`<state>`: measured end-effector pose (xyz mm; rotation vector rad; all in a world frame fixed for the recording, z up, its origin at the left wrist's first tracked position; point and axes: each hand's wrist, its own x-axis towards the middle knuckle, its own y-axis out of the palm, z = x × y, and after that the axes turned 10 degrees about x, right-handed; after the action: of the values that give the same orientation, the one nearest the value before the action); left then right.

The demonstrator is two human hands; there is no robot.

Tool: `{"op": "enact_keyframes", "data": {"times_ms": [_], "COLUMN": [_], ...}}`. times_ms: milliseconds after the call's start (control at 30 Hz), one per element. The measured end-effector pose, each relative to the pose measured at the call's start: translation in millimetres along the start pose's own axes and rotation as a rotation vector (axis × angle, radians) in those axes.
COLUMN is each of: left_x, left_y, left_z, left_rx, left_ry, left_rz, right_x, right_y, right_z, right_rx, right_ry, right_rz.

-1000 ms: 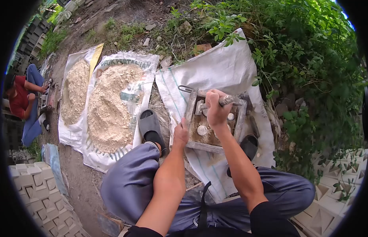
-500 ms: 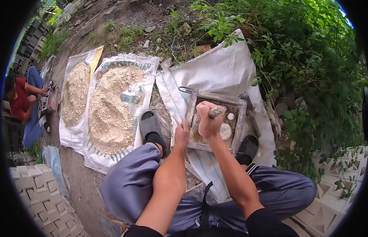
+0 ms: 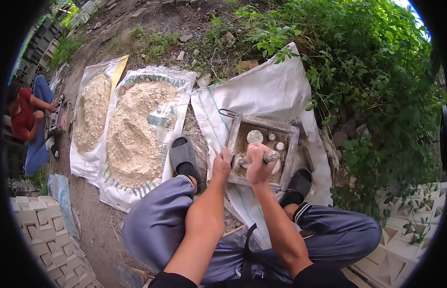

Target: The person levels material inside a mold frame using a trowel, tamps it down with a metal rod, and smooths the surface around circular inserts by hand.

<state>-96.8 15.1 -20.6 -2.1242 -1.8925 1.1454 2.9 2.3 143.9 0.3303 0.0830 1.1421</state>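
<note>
Near: the person's legs (image 3: pixel 161 221), in grey-blue trousers, flank the work; one dark slipper (image 3: pixel 182 151) lies left of the wooden frame (image 3: pixel 269 123), the other (image 3: pixel 300 185) by its near right corner. The left hand (image 3: pixel 222 164) is partly curled, thumb raised against the frame's left rail; whether its fingers hook beneath cannot be told. The right hand (image 3: pixel 259 165) is closed in a fist round a short-handled tool (image 3: pixel 271 156), whose head lies low inside the frame, towards the near left. Relative to the preceding view, fist and tool have moved nearer the body, bringing the large pale disc (image 3: pixel 254 137) into sight beside two small discs (image 3: pixel 272 137) (image 3: pixel 279 146); the tool is thus now at the frame's nearer part. Another large disc (image 3: pixel 276 166) is partly hidden by the hand.

Middle: a white sack (image 3: pixel 266 96) underlies the frame; to the left, a printed sack (image 3: pixel 187 81) bears a pale, crumbly heap (image 3: pixel 132 139), beside a second heap (image 3: pixel 91 115).

Far: another person (image 3: pixel 24 117) sits at far left; leafy plants (image 3: pixel 377 72) fill the upper right.
</note>
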Motion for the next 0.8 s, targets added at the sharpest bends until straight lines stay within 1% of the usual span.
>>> {"op": "enact_keyframes", "data": {"times_ms": [33, 67, 100, 167, 200, 233, 300, 333, 367, 433, 500, 567, 600, 633, 700, 733, 767, 800], "left_x": [-2, -1, -6, -1, -2, 3, 0, -5, -5, -5, -3, 1, -1, 1, -2, 0, 6, 8], "left_y": [1, 3, 4, 3, 1, 1, 3, 3, 1, 1, 1, 5, 6, 6, 5, 4, 4, 4], "left_z": [2, 6, 13, 10, 6, 3, 8, 12, 12, 5, 3, 14, 17, 14, 9, 9, 8, 8], "left_rx": [0.022, -0.006, -0.004, -0.081, -0.053, -0.055, -0.016, -0.017, -0.025, -0.037, -0.018, -0.003, -0.025, -0.047, -0.060, -0.066, -0.068, -0.048], "left_ry": [-0.015, -0.022, -0.035, 0.027, -0.019, -0.010, -0.018, -0.034, -0.026, 0.004, -0.028, -0.031, -0.017, 0.015, 0.013, 0.001, 0.001, -0.006], "left_rz": [-0.024, -0.028, -0.024, 0.016, 0.030, 0.027, 0.000, 0.003, 0.021, 0.039, 0.011, 0.012, 0.008, 0.004, 0.011, 0.016, 0.009, 0.006], "right_x": [-7, -16, -18, -5, -4, -3, -16, -23, -22, -6, -6, -17, -19, -20, -11, -12, -11, -15], "right_y": [2, -4, -4, -5, -6, -4, -1, -1, -3, -3, -2, 0, -1, -5, -8, -6, -8, -12], "right_z": [6, -15, -21, -28, -23, -15, -1, -20, -23, -20, -11, 0, -7, -9, -6, 3, 5, 6], "right_rx": [0.075, 0.007, 0.004, -0.177, -0.159, -0.141, -0.008, -0.016, -0.017, -0.147, -0.098, 0.016, -0.161, -0.164, -0.099, -0.019, -0.016, 0.007], "right_ry": [0.053, 0.025, 0.039, -0.023, 0.005, 0.033, -0.021, -0.105, -0.102, 0.067, 0.045, -0.061, -0.117, -0.123, 0.082, 0.147, 0.146, 0.059], "right_rz": [-0.083, -0.068, -0.068, 0.124, 0.121, 0.116, -0.011, 0.021, 0.016, 0.132, 0.102, 0.019, 0.119, 0.109, 0.162, 0.048, 0.055, 0.063]}}
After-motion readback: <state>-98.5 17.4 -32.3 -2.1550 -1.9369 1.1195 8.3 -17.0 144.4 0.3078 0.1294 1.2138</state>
